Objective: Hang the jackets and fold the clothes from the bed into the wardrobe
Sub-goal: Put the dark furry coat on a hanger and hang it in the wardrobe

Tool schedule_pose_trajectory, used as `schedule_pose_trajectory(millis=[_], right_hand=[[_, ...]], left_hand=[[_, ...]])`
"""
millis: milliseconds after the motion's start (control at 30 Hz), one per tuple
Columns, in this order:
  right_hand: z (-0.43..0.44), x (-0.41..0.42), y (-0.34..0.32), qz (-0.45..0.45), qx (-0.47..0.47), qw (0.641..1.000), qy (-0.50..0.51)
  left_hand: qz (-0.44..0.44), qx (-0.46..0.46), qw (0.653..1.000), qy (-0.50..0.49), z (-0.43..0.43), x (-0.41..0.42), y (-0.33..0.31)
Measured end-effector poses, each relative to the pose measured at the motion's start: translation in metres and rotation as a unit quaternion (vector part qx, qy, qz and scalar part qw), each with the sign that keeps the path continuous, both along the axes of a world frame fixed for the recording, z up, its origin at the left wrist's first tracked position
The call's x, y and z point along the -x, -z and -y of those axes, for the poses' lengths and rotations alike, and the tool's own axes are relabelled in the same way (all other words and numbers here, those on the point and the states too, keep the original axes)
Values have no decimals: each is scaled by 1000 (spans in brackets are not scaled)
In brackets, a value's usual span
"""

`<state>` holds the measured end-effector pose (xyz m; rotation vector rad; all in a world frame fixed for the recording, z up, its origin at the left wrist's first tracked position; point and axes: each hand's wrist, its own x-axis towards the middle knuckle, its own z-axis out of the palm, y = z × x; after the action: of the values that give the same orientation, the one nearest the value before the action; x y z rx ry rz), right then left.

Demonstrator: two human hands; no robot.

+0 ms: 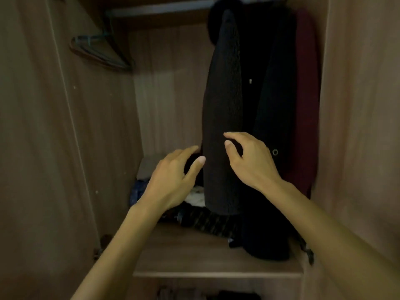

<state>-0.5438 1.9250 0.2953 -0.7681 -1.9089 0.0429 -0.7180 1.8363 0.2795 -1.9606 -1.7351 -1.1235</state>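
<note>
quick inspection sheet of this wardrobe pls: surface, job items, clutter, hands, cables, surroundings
surface: wooden shelf, front part bare, clothes towards its back
job's things: black quilted jacket hangs at centre; darker coats and a dark red garment hang to its right
clutter: loose pile of clothes on the shelf under and behind the jacket; empty hangers on the rail at the left
grippers: left hand and right hand both open, at the jacket's lower part; contact cannot be told
cables: nothing seen
surroundings: wardrobe walls, dim light; more clothes in the lower compartment
</note>
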Motion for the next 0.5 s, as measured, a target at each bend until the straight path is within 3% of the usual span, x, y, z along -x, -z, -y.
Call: schedule_pose_trajectory(millis=[500], right_hand=[[159,-32,168,-3,110,983,146]], left_hand=[[42,131,981,138,116,10,159]])
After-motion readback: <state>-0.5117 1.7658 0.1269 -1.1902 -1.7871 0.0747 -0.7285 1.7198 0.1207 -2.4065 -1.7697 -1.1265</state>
